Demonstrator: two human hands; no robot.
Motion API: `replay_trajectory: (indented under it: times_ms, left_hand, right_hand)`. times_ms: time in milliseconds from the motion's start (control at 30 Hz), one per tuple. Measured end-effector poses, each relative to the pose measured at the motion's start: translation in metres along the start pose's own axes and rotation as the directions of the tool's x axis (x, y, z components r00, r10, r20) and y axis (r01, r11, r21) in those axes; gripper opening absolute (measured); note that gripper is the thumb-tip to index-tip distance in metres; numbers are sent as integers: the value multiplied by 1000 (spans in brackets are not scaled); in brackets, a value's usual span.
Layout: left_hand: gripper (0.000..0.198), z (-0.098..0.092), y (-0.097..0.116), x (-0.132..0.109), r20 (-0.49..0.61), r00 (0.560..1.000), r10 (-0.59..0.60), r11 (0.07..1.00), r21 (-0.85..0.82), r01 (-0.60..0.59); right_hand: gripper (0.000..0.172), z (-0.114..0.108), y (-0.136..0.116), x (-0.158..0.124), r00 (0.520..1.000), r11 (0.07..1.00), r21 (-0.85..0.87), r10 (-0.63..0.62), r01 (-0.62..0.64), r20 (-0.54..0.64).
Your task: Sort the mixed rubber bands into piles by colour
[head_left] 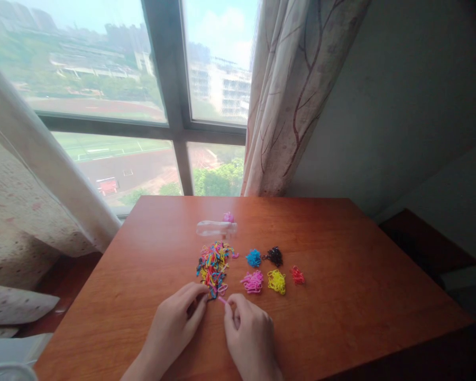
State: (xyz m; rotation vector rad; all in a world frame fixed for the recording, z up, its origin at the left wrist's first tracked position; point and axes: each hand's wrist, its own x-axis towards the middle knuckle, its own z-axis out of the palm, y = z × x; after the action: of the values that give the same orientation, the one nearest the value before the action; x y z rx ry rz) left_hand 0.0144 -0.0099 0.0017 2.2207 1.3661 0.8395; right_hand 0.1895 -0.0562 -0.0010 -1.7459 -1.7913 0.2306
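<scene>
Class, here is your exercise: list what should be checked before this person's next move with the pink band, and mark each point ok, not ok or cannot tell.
1. The pink band is pinched by the right hand: ok.
2. The left hand rests at the near edge of the mixed pile; whether it grips anything: cannot tell.
3. The pink pile lies apart from the yellow pile and the blue pile: ok.
4. Bare table shows between the right hand and the pink pile: ok.
5. The pink band is free of the mixed pile, not tangled: cannot tell.
</scene>
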Motion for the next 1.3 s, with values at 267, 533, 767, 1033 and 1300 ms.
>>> replay_trajectory:
  times_ms: [267, 533, 767, 1033, 1300]
  left_hand:
    - [16, -1, 1, 0, 26, 1000, -8, 1000, 4, 8]
    - [15, 1, -3, -1, 39, 999, -14, 1000, 16, 13]
    - [15, 0, -2, -2, 24, 1000, -2, 999, 32, 1]
    - [16, 0, 0, 0, 10, 1000, -4, 1000, 15, 4]
    - [16, 0, 0, 0, 21, 1000, -4, 1000, 11, 4]
  right_hand:
    - [36, -34, 40, 11, 985, 995, -65, 61, -72, -159]
    - [33, -22, 41, 10, 990, 993, -114, 27, -43, -141]
    - [31, -22, 40, 8, 991, 992, -120, 19, -36, -134]
    - [22, -13, 24, 5, 995, 995, -97, -32, 23, -94]
    - [10, 10, -3, 17, 998, 989, -148, -11, 20, 63]
